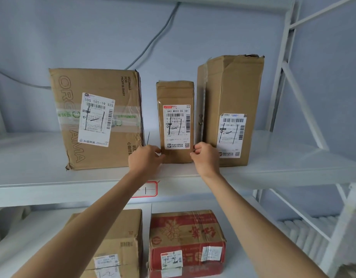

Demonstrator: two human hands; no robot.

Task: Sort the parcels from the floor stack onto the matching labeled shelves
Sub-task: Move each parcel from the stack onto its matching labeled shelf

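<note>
A small upright brown parcel (175, 121) with a white shipping label marked "1-1" stands on the upper white shelf (42, 177). My left hand (145, 157) holds its lower left corner and my right hand (205, 157) pinches its lower right corner. A wide brown box (96, 117) stands to its left and a tall brown box (231, 109) to its right, both with handwritten "1-1" labels. A red-bordered shelf tag (148, 189) sits on the shelf's front edge, partly hidden by my left forearm.
On the lower shelf stand a brown box (116, 247) marked "1-2" and a red printed box (187, 243). White metal shelf uprights and braces (281, 77) rise at the right. A grey cable (153, 41) runs down the wall behind.
</note>
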